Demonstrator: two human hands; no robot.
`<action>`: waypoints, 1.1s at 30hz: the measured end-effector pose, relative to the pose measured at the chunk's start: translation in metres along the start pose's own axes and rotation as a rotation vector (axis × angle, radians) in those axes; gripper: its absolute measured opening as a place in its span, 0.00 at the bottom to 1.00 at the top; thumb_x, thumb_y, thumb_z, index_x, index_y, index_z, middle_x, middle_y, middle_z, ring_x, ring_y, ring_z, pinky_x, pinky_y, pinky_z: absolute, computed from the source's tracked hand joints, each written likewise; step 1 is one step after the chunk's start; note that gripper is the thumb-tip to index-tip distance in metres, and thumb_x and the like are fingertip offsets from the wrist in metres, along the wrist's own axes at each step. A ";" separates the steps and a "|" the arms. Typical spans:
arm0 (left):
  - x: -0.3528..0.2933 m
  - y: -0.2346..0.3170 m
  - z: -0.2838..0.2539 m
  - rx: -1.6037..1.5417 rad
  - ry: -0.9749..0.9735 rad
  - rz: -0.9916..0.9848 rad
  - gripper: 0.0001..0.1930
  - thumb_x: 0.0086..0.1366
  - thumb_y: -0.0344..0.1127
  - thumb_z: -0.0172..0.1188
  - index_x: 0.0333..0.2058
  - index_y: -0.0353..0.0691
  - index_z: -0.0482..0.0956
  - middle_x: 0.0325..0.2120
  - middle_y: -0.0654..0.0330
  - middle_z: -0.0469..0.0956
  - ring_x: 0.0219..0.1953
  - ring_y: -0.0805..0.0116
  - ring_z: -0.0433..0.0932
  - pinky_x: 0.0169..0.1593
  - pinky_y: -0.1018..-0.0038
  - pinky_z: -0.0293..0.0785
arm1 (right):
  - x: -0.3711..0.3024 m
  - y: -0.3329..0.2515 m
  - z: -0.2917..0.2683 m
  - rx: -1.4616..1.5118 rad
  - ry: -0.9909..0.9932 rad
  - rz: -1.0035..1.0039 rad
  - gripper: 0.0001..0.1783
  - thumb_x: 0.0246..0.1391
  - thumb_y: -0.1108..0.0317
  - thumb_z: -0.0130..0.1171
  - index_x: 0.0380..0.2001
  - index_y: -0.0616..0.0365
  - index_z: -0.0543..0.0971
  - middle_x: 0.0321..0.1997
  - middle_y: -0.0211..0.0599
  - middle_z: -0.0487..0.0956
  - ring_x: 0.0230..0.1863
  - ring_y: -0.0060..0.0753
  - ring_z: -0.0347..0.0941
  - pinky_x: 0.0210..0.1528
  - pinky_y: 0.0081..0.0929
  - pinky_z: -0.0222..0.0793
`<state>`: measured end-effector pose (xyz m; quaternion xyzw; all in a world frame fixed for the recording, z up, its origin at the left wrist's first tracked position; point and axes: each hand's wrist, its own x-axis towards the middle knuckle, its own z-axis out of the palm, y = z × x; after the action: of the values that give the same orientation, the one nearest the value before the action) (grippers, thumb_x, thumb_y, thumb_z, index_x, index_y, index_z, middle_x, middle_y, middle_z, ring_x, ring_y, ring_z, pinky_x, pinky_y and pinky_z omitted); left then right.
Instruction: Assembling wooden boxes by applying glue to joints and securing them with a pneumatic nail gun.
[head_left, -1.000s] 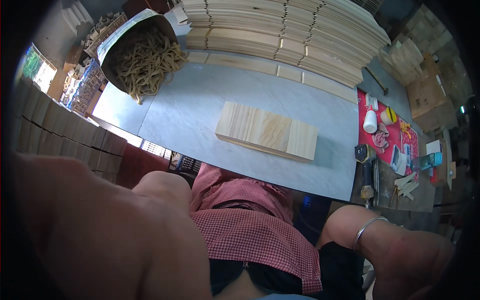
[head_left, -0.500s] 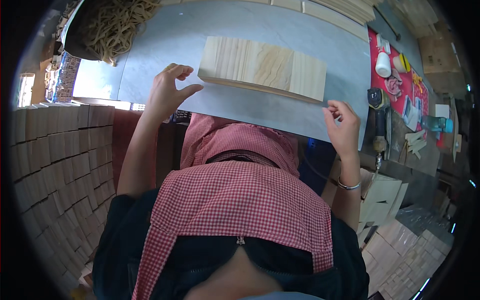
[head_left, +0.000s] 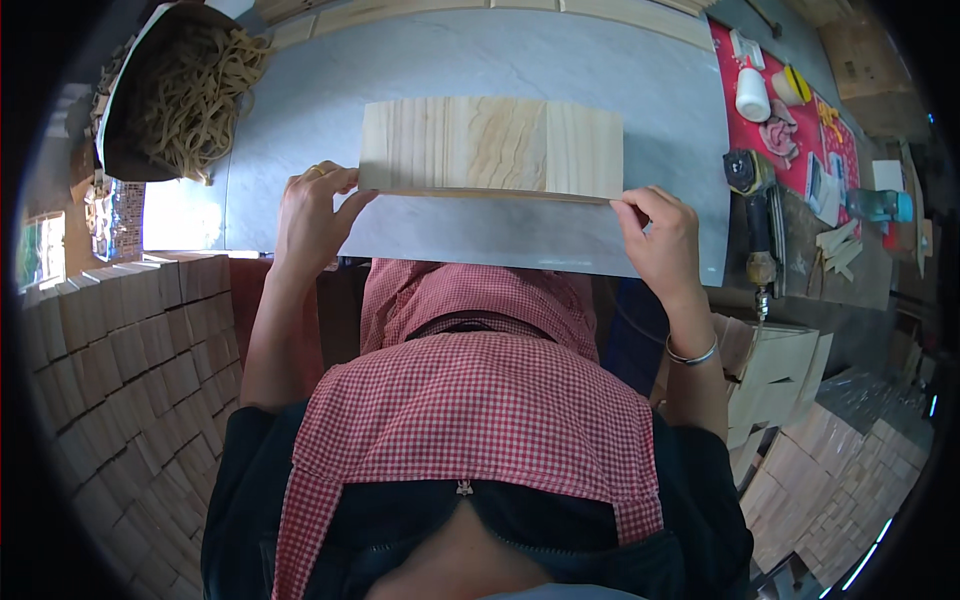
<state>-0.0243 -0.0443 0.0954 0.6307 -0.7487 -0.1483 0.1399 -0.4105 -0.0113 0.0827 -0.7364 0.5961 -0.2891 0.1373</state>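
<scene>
A rectangular pale wooden board [head_left: 490, 145] with streaky grain lies on the grey marbled tabletop [head_left: 480, 235], its long near edge roughly level in front of me. My left hand [head_left: 312, 218] is at the left end, thumb and fingers closed on the near left corner. At the opposite end, the fingertips of my right hand [head_left: 660, 240] pinch the near right corner. Both forearms reach up from below, either side of a red-checked apron [head_left: 480, 400].
Far left, a container [head_left: 108, 125] holds tangled tan bands [head_left: 200, 105]. Stacked wood blocks [head_left: 130, 350] rise on the left. On the right are an air tool [head_left: 757, 205] with a hose fitting, a white bottle [head_left: 752, 95] on red cloth, and a blue-capped bottle [head_left: 880, 205]. Wood strips [head_left: 420, 15] line the far edge.
Both hands were apart from the board and have come onto its near corners. The board, slanted before, now lies straighter across my view. My view has also shifted slightly.
</scene>
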 end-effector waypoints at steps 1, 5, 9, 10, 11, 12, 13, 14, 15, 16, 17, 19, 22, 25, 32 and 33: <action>0.001 0.001 -0.001 -0.011 -0.021 -0.010 0.13 0.60 0.36 0.70 0.38 0.33 0.87 0.33 0.56 0.84 0.33 0.62 0.80 0.44 0.69 0.74 | 0.001 0.001 -0.001 0.022 -0.009 0.010 0.04 0.50 0.77 0.65 0.26 0.60 0.78 0.21 0.32 0.75 0.19 0.35 0.66 0.29 0.30 0.65; -0.002 0.005 0.001 -0.036 -0.026 -0.033 0.14 0.59 0.36 0.70 0.41 0.33 0.87 0.33 0.56 0.84 0.33 0.62 0.80 0.43 0.68 0.74 | 0.009 0.010 -0.001 0.024 0.019 -0.015 0.04 0.49 0.77 0.65 0.26 0.60 0.78 0.20 0.33 0.75 0.20 0.35 0.66 0.28 0.30 0.65; -0.005 0.016 -0.015 0.105 -0.144 -0.107 0.15 0.58 0.36 0.71 0.41 0.33 0.86 0.33 0.56 0.85 0.34 0.62 0.81 0.43 0.69 0.74 | 0.016 0.020 -0.012 0.078 -0.115 0.044 0.02 0.50 0.78 0.65 0.28 0.62 0.80 0.22 0.34 0.76 0.21 0.32 0.67 0.28 0.28 0.65; -0.004 0.021 -0.022 0.172 -0.202 -0.138 0.16 0.58 0.36 0.71 0.42 0.33 0.86 0.32 0.56 0.85 0.34 0.62 0.81 0.43 0.69 0.74 | 0.017 0.023 -0.015 0.097 -0.188 0.077 0.02 0.51 0.78 0.64 0.29 0.63 0.81 0.23 0.34 0.77 0.21 0.31 0.67 0.28 0.27 0.65; -0.001 0.026 -0.028 0.239 -0.259 -0.169 0.16 0.58 0.37 0.71 0.42 0.32 0.85 0.32 0.56 0.85 0.34 0.62 0.82 0.43 0.69 0.74 | 0.019 0.026 -0.016 0.116 -0.261 0.110 0.01 0.52 0.78 0.64 0.30 0.64 0.82 0.23 0.34 0.78 0.22 0.29 0.68 0.27 0.26 0.65; 0.009 0.039 -0.039 0.276 -0.309 -0.247 0.16 0.57 0.38 0.72 0.41 0.34 0.85 0.34 0.57 0.85 0.37 0.62 0.82 0.46 0.69 0.75 | 0.021 0.029 -0.014 0.123 -0.252 0.116 0.01 0.52 0.78 0.64 0.30 0.64 0.82 0.23 0.34 0.78 0.22 0.29 0.68 0.27 0.26 0.65; 0.019 0.055 -0.044 0.312 -0.357 -0.325 0.16 0.57 0.40 0.72 0.39 0.36 0.84 0.37 0.57 0.85 0.40 0.63 0.83 0.48 0.69 0.75 | 0.025 0.031 -0.012 0.173 -0.144 0.135 0.02 0.52 0.78 0.64 0.31 0.64 0.82 0.25 0.35 0.78 0.23 0.29 0.69 0.28 0.26 0.66; 0.024 0.065 -0.042 0.325 -0.358 -0.317 0.16 0.57 0.40 0.72 0.39 0.36 0.84 0.37 0.57 0.85 0.40 0.63 0.83 0.48 0.69 0.75 | 0.029 0.031 -0.011 0.226 -0.036 0.154 0.03 0.53 0.77 0.64 0.32 0.64 0.82 0.26 0.36 0.79 0.23 0.30 0.70 0.29 0.26 0.67; 0.028 0.072 -0.035 0.288 -0.169 0.017 0.15 0.57 0.41 0.73 0.38 0.39 0.83 0.42 0.57 0.84 0.45 0.63 0.82 0.52 0.67 0.74 | 0.034 0.032 -0.008 0.276 0.066 0.167 0.04 0.54 0.76 0.64 0.33 0.64 0.82 0.27 0.36 0.79 0.24 0.30 0.71 0.29 0.26 0.68; 0.034 0.082 -0.025 0.242 0.019 0.351 0.14 0.57 0.43 0.73 0.37 0.42 0.82 0.47 0.58 0.83 0.50 0.62 0.81 0.56 0.65 0.72 | 0.039 0.032 -0.005 0.324 0.169 0.181 0.04 0.55 0.76 0.64 0.34 0.65 0.83 0.28 0.37 0.80 0.24 0.30 0.71 0.30 0.26 0.69; 0.043 0.098 -0.012 0.200 0.002 0.435 0.17 0.57 0.47 0.73 0.37 0.44 0.81 0.58 0.56 0.75 0.58 0.59 0.75 0.63 0.57 0.67 | 0.046 0.031 -0.002 0.332 0.170 0.177 0.04 0.55 0.76 0.64 0.34 0.65 0.83 0.28 0.37 0.80 0.24 0.30 0.71 0.30 0.26 0.69; 0.061 0.135 0.016 0.103 -0.012 0.563 0.23 0.52 0.52 0.75 0.37 0.43 0.79 0.65 0.53 0.68 0.64 0.51 0.69 0.68 0.51 0.62 | 0.058 0.030 0.014 0.292 0.210 0.183 0.06 0.56 0.75 0.65 0.36 0.65 0.83 0.30 0.38 0.81 0.26 0.31 0.73 0.31 0.27 0.71; 0.081 0.151 0.056 0.067 -0.016 0.656 0.25 0.49 0.54 0.76 0.36 0.43 0.76 0.65 0.51 0.66 0.64 0.47 0.67 0.70 0.49 0.58 | 0.066 0.028 0.031 0.253 0.249 0.183 0.08 0.57 0.74 0.65 0.39 0.66 0.83 0.33 0.39 0.81 0.27 0.32 0.74 0.32 0.27 0.72; 0.091 0.157 0.077 0.051 -0.020 0.645 0.24 0.48 0.51 0.76 0.34 0.44 0.74 0.63 0.50 0.68 0.61 0.47 0.68 0.67 0.52 0.61 | 0.067 0.028 0.039 0.212 0.246 0.180 0.06 0.56 0.72 0.65 0.34 0.63 0.82 0.32 0.38 0.79 0.25 0.33 0.73 0.30 0.29 0.70; 0.094 0.153 0.091 -0.120 0.008 0.611 0.23 0.45 0.47 0.76 0.31 0.44 0.71 0.58 0.50 0.70 0.55 0.48 0.70 0.60 0.57 0.65 | 0.068 0.019 0.049 0.061 0.275 0.179 0.03 0.55 0.74 0.64 0.31 0.61 0.80 0.31 0.36 0.76 0.25 0.34 0.72 0.29 0.31 0.69; 0.095 0.153 0.091 -0.124 0.007 0.614 0.23 0.44 0.46 0.76 0.30 0.44 0.70 0.58 0.50 0.71 0.54 0.49 0.70 0.59 0.58 0.66 | 0.068 0.020 0.049 0.071 0.285 0.173 0.02 0.56 0.74 0.63 0.31 0.61 0.80 0.31 0.36 0.76 0.25 0.34 0.72 0.29 0.31 0.69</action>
<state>-0.2145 -0.1091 0.0752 0.3659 -0.8932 -0.1423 0.2192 -0.3888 -0.0887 0.0506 -0.6285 0.6601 -0.3986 0.1018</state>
